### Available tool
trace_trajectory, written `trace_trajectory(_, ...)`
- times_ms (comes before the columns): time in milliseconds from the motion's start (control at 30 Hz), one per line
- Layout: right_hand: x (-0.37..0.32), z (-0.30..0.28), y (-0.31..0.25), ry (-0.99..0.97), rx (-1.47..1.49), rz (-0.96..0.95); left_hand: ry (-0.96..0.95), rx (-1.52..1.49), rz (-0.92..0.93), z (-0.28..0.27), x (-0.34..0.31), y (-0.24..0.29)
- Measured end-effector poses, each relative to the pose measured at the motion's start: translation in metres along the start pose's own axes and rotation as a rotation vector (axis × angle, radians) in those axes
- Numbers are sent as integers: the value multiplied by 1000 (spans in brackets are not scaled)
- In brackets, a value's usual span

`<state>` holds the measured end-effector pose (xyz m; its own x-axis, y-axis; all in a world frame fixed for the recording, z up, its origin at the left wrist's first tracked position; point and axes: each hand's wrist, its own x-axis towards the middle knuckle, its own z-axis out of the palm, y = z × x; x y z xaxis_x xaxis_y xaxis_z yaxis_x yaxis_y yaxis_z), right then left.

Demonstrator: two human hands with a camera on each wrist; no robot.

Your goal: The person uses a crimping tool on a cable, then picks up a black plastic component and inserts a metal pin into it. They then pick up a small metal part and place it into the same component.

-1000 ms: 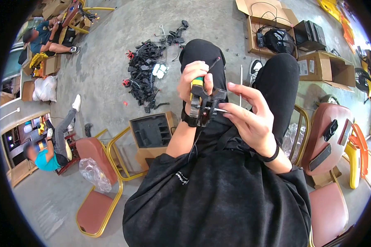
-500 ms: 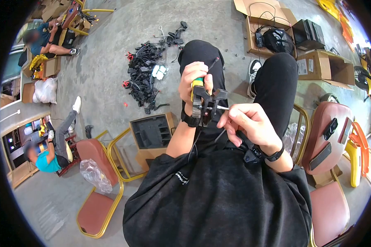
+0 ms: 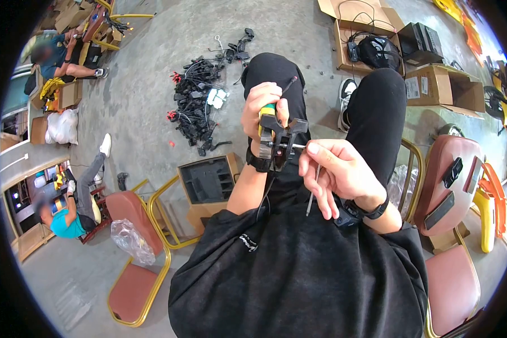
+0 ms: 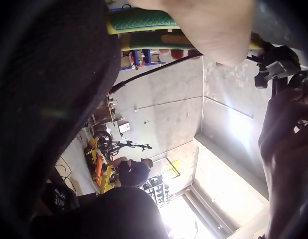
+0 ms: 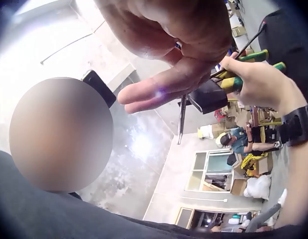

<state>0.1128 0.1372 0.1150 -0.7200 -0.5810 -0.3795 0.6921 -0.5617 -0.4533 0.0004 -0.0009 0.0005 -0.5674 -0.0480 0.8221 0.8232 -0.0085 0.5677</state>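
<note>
My left hand [image 3: 260, 110] grips pliers with green and yellow handles [image 4: 144, 21], held over the thigh. A black clamp-like part [image 3: 281, 138] sits at the head of the pliers, and a black cable [image 4: 159, 71] with a red tip sticks out beside the hand. Thumb and index finger of my right hand [image 3: 341, 172] pinch a thin metal shaft that enters the part's right side. From under these fingers a thin metal rod [image 3: 312, 194] slants down; the fingers hide whether the two join. In the right wrist view the rod [image 5: 181, 119] hangs below the right hand [image 5: 178, 45].
Black parts with cables [image 3: 200, 101] lie heaped on the floor, front left. A box with black foam [image 3: 208, 180] and a chair [image 3: 132, 217] stand left. Open cartons [image 3: 434, 90] and a chair holding black items [image 3: 448, 186] are right. Two people sit far left.
The thin rod pointed up beside my right hand a second ago and now points down. My right hand has turned and its fingers have closed in at the shaft. The left hand stays nearly still.
</note>
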Motion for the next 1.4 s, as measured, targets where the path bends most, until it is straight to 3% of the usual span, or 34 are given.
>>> trace_trajectory(467, -7, 2, -2, -45, 1, 42, -44, 43, 7, -2, 1, 3)
trace_trajectory(667, -3, 18, 1, 185, -305, -93, -19, 23, 4, -2, -1, 0)
trace_trajectory(733, 2, 15, 8, 307, -805, -468, 11, 4, -9, -2, -3, -3)
trace_trajectory(767, 4, 10, 8, 357, -1203, -671, 41, -16, -22, -2, -4, -4)
trace_trajectory(800, 8, 8, 9, 358, -1202, -671, 40, -16, -22, -2, -4, -5)
trace_trajectory(867, 17, 8, 13, 511, -1620, -1118, 68, -68, -40, -2, -4, -6)
trace_trajectory(1033, 11, 7, 14, 427, -1417, -946, 51, -2, -30, -1, 0, -2)
trace_trajectory(1100, 9, 3, 15, 309, -1126, -736, 61, -11, -27, 0, -2, -2)
trace_trajectory(1200, 12, 2, 16, 252, -912, -700, 62, -21, -35, 0, -1, -1)
trace_trajectory(1233, 10, 4, 15, 230, -795, -566, 56, -28, -32, 0, -2, -2)
trace_trajectory(1267, 8, 5, 12, 225, -794, -567, 49, -37, -29, -1, -2, -3)
trace_trajectory(1333, 3, 6, 7, 137, -469, -278, 43, -37, -17, -1, -1, -3)
trace_trajectory(1400, 5, 4, 8, 111, -444, -303, 40, -37, -7, 0, 1, -2)
